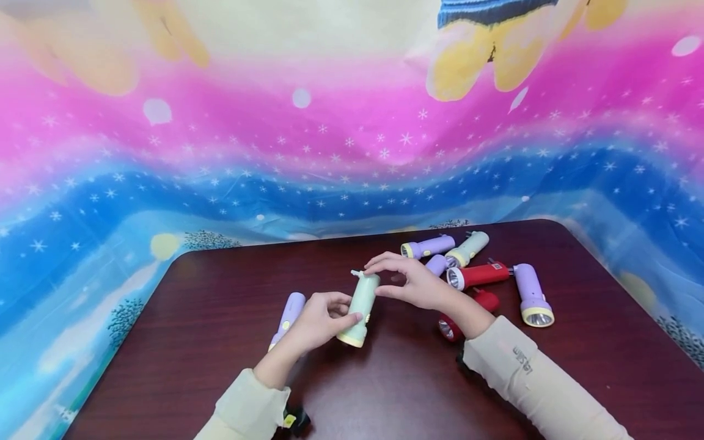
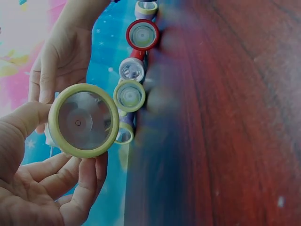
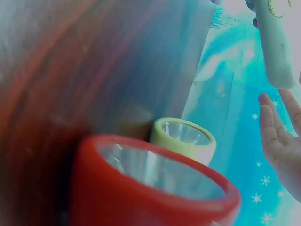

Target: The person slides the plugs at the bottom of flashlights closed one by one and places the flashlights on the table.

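My left hand grips a mint-green flashlight with a yellow rim, thumb on one side and fingers on the other. The flashlight is held above the table, lens end down toward me, and a small pale plug sticks out at its tail. In the left wrist view its round lens faces the camera. My right hand is at the tail end, fingers extended and thumb apart; whether the fingertips touch it is hard to tell. The right wrist view shows those fingers beside the tail, not wrapped round it.
A purple flashlight lies left, partly behind my left hand. On the right lie a red flashlight, a purple one, a mint one, another purple one and a red one under my right forearm. A patterned cloth hangs behind the table.
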Available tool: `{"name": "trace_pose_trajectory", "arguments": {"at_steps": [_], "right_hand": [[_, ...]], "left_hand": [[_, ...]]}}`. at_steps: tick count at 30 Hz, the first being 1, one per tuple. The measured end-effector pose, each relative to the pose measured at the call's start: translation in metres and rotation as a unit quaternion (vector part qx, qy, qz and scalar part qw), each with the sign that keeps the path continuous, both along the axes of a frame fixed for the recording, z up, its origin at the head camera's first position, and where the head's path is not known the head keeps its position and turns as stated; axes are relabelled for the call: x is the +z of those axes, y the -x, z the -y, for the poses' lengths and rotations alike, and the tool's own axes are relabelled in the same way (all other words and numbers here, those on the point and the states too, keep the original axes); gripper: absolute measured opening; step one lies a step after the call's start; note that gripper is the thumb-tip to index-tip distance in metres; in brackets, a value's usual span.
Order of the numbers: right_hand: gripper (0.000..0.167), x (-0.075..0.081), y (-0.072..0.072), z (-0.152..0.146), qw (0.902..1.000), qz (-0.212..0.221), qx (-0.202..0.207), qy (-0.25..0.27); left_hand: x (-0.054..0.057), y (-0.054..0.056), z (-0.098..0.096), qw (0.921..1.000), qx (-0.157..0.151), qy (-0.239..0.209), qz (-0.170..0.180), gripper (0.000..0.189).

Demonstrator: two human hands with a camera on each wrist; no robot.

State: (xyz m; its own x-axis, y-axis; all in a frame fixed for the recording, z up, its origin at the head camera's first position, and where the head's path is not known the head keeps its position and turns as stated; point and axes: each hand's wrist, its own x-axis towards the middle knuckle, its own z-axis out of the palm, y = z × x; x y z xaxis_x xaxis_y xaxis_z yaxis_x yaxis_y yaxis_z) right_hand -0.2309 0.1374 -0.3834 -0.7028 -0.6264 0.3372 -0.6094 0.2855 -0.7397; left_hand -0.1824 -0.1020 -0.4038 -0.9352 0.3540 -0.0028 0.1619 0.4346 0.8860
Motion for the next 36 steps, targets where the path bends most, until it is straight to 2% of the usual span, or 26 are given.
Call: {"name": "trace_pose_trajectory", "arguments": {"at_steps": [9, 17, 30, 36], "right_hand": [[0.042, -0.007, 0.000, 0.004, 0.9991, 0.025, -0.019, 0.027], [0.042, -0.011, 0.002, 0.006, 0.9981, 0.045, -0.038, 0.020], [0.048, -0.012, 0.005, 0.013, 0.9915, 0.115, -0.014, 0.059], [0.050, -0.013, 0.004, 0.015, 0.9900, 0.123, -0.007, 0.068]], "left_hand": [[-0.002, -0.002, -0.002, 0.9999, 0.011, -0.002, -0.008, 0.033], [-0.003, -0.001, -0.004, 0.9996, 0.023, -0.009, -0.013, 0.033], [0.000, -0.001, -0.007, 0.9992, 0.029, -0.017, -0.021, 0.034], [-0.001, -0.002, -0.007, 0.9991, 0.030, -0.023, -0.018, 0.035]]}}
